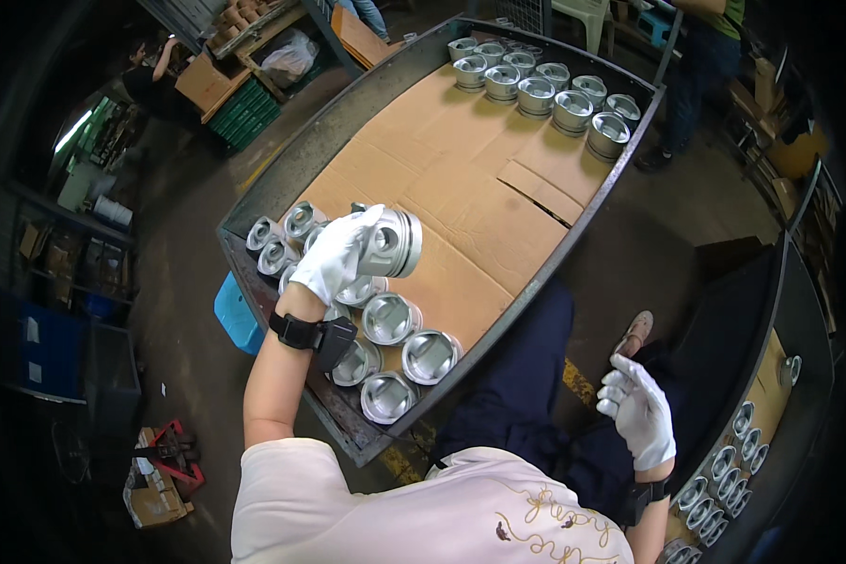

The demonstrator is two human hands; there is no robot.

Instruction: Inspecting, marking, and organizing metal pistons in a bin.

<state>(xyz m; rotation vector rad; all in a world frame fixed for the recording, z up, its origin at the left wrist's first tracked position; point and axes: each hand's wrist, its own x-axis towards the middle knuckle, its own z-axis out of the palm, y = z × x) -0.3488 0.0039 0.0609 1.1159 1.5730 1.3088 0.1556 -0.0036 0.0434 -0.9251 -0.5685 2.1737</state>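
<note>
My left hand (336, 252), in a white glove, is closed around a silver piston (392, 242) with ring grooves. It holds the piston tilted on its side over the near part of a cardboard-lined metal cart (526, 305). Beneath and around this hand stand several pistons with their hollow ends up, among them a near piston (431, 357) by the cart's edge. My right hand (639, 414), also gloved in white, hangs to the right of the cart, apart from any part. Its fingers are loosely bent, with nothing visible in them.
Rows of pistons (536, 96) stand at the cart's far end. A second cart (771, 381) with more pistons is at the right. A blue stool (238, 315) sits beside the near left corner. Another person (705, 66) stands at the far right, and green crates (244, 115) are far left.
</note>
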